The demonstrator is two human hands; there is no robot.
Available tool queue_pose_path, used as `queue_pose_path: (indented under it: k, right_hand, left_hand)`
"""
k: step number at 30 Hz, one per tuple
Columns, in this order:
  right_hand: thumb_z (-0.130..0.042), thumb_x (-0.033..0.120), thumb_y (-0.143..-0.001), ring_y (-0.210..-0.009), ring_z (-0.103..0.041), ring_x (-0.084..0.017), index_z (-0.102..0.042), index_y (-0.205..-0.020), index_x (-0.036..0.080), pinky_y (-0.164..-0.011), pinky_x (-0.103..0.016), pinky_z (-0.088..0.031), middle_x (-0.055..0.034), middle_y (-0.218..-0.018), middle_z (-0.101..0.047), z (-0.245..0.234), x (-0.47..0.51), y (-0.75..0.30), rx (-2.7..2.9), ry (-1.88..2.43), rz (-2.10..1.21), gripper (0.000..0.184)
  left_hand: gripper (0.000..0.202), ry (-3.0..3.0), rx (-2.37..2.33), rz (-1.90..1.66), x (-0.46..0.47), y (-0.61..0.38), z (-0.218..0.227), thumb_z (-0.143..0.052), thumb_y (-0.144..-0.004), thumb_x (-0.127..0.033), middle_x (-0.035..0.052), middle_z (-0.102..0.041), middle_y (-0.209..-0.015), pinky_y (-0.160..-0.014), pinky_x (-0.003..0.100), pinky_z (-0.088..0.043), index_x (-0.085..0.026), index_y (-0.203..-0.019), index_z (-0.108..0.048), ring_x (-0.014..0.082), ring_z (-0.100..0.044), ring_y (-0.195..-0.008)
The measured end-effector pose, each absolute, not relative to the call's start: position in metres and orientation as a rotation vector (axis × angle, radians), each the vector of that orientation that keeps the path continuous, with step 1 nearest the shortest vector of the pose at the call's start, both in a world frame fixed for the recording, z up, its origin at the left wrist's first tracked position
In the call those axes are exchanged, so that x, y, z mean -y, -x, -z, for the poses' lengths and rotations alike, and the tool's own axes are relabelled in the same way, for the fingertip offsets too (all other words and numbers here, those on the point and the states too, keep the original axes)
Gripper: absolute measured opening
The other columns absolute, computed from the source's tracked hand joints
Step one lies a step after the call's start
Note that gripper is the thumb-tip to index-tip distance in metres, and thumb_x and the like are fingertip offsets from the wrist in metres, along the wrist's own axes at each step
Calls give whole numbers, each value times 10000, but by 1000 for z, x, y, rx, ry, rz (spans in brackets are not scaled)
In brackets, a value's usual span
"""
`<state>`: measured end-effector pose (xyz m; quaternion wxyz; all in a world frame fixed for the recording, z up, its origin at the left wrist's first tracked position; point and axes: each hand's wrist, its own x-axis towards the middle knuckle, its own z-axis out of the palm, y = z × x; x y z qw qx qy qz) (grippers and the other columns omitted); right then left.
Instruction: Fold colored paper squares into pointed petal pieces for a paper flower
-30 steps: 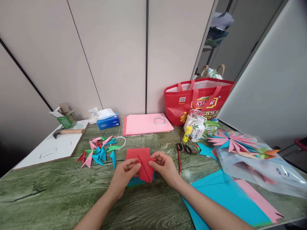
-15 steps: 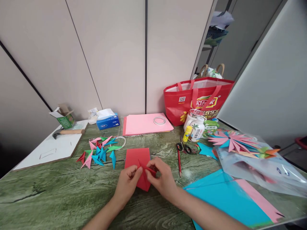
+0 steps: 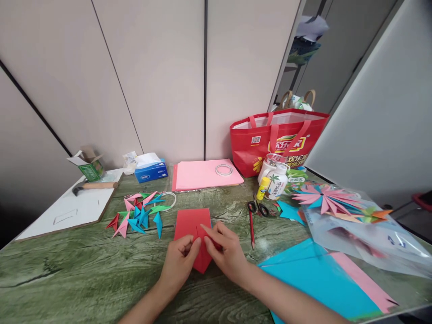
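A piece of folded red paper with a pointed lower end lies in front of me, over a red rectangular sheet or stack. My left hand pinches the folded paper at its left side between thumb and fingers. On the right side, my right hand grips the same paper, its index finger stretched along the upper fold and its thumb just below. Part of the paper is hidden under my fingers. To the left, several small folded paper pieces in pink, blue, green and red lie in a loose pile.
Scissors, a red pencil and a yellow glue stick lie or stand to the right. Blue paper covers the near right. Behind are pink sheets, a tissue box and a red bag. A hammer rests far left.
My right index finger has straightened and moved up along the fold. The paper flap raised at the right now lies flatter. My left hand has hardly moved.
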<state>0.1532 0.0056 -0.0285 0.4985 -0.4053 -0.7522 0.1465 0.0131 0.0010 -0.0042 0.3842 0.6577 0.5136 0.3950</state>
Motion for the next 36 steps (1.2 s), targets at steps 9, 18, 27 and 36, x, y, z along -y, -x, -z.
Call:
queue_pose_path:
  k: [9, 18, 27, 36]
  right_hand:
    - [-310, 151, -851, -655, -535, -179, -252, -1339, 87, -505, -271, -419, -112, -865, -540, 24, -1, -157, 2326, 1088, -53, 496]
    - [-395, 446, -822, -869, -544, -288, -150, -1364, 42, -646, -378, -462, -236, -1213, -414, 10, 4, -156, 2571, 1270, -189, 719]
    - [-270, 232, -905, -813, -555, -208, -297, -1329, 122, -676, -305, -418, -115, -988, -565, 6, -2, -163, 2432, 1153, -468, 439]
    - [-512, 334, -820, -619, -477, -126, -440, -1253, 189, -569, -223, -371, -16, -727, -554, 21, -10, -163, 2125, 966, -745, 462]
  left_hand:
    - [327, -1704, -1336, -986, -5, -9, 3, -431, -746, -384, -61, -222, -506, -440, 213, -188, -200, -505, -310, 87, -220, -473]
    - [356, -1630, -1384, -939, -13, -5, 9, -506, -671, -414, -70, -217, -495, -443, 214, -192, -206, -480, -289, 90, -225, -475]
    - [367, -1651, -1312, -887, -15, -5, 9, -499, -687, -455, -69, -260, -498, -434, 214, -203, -199, -488, -328, 89, -244, -474]
    - [355, -1654, -1166, -855, -16, -3, 5, -536, -709, -475, -46, -465, -502, -471, 203, -321, -160, -549, -496, 102, -391, -490]
